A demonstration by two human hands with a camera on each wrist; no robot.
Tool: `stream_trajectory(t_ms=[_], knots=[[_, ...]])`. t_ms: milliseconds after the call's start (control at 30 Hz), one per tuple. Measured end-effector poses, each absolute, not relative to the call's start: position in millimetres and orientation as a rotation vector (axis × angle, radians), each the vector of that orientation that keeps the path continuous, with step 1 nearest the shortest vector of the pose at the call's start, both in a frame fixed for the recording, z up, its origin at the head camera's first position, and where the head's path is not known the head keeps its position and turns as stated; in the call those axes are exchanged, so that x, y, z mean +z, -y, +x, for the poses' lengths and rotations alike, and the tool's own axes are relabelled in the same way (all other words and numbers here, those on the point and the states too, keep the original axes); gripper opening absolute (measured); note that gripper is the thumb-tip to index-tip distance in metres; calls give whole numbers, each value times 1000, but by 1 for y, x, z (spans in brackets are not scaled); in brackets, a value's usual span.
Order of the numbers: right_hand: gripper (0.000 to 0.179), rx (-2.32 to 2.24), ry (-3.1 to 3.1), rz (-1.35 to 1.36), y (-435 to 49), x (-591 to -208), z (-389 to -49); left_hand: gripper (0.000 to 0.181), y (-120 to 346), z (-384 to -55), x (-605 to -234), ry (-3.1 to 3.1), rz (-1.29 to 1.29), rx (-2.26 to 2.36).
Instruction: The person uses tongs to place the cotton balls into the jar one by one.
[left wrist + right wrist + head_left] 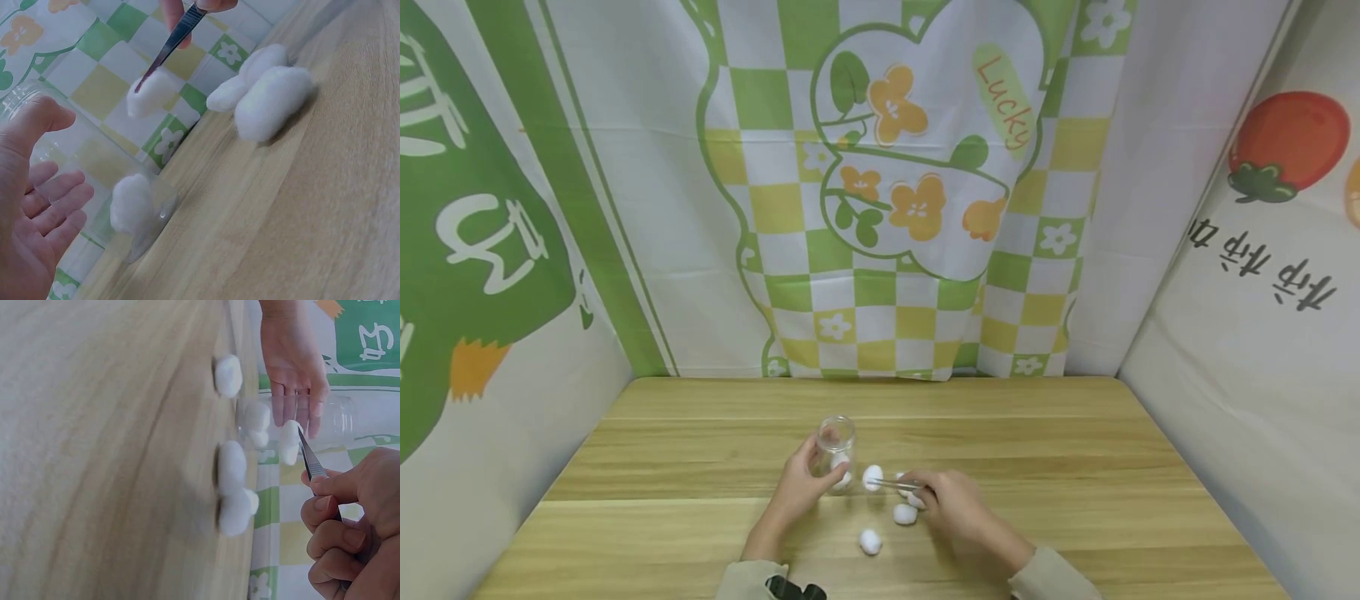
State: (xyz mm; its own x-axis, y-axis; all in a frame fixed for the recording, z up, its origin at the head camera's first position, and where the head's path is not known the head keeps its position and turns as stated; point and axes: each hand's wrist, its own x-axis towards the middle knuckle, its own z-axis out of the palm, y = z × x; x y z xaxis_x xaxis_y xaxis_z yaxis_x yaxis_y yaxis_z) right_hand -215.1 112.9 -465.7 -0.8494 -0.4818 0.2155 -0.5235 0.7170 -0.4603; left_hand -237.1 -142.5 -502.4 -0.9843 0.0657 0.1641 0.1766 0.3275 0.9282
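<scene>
My left hand [800,483] holds a clear jar [841,442] upright on the table, thumb on one side and fingers on the other. Inside the jar, near its bottom, lie white cotton balls [132,203]. The jar's mouth is uncovered. Metal tweezers [312,461] are pinched in my right hand [957,502], pointing left. Their tips grip one cotton ball [151,94], which hangs above the table just right of the jar. In the right wrist view this ball overlaps the jar's wall.
Right of the jar, a few cotton balls [232,465] lie close together on the wooden table [1045,458], partly under the right hand in the head view. Another cotton ball [870,542] lies apart, nearer the front. A patterned curtain [895,333] hangs behind the table.
</scene>
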Motion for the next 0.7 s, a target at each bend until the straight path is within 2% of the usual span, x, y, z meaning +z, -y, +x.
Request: stream_trajectory(t_ms=[700], knots=[[24,761,2712,761,-128,-430,-214,69,137,-235,-501,2473,-247,-1789]])
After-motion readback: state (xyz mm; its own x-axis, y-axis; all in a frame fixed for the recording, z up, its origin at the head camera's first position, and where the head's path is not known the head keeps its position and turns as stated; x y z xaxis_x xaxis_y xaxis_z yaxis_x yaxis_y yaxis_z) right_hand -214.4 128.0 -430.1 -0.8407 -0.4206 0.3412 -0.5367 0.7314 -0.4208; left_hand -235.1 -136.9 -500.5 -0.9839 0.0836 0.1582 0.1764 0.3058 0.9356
